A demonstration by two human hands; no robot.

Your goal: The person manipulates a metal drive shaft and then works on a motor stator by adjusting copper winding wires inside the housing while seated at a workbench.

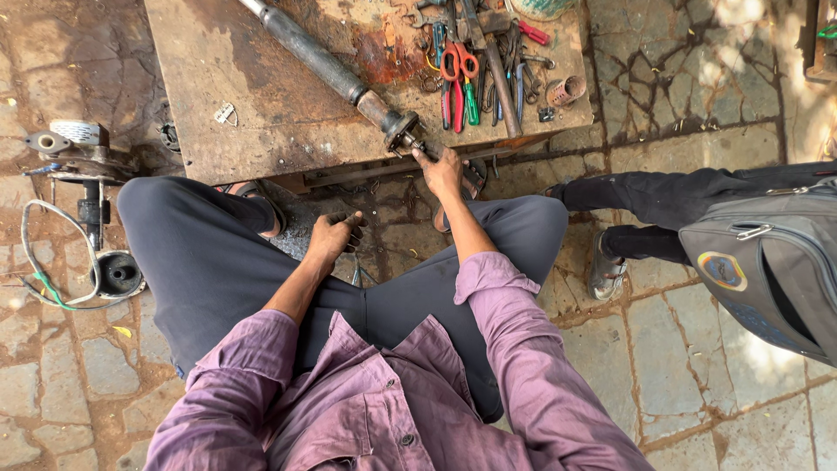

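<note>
**Operator:** Checking hand states first. My right hand [443,172] reaches to the near edge of the rusty work table [244,105], fingertips pinched on the small fitting at the near end of the long metal shaft [327,65]. That shaft lies diagonally across the table top, its flanged end [399,129] overhanging the near edge. My left hand [336,235] is curled loosely, low between my knees; I cannot tell whether it holds anything.

**Observer:** Risk assessment?

**Operator:** Judgement only. 1) The shaft is round and lies unclamped; a sideways pull at the flange could roll it or tip it off the near edge toward my feet. 2) Only one hand steadies it, so a slip of the pinch would drop the small fitting onto the stone paving [663,349], where it could be lost in the joints. 3) Fingers sit right beside the flange rim, so a pinch point exists if the shaft shifts.

**Observer:** Surroundings and obstructions?

**Operator:** On the far right of the table lies a heap of hand tools: orange-handled scissors [458,63], green and red-handled pliers [465,100], wrenches, and a small cylindrical part [567,90]. They lie near the shaft but not touching it. On the left stands a machine assembly [83,166] with a looped cable [44,270]. On the right, another person's dark-trousered legs [663,196] and a grey bag [767,270] crowd that side, limiting room to swing the shaft rightward.
</note>
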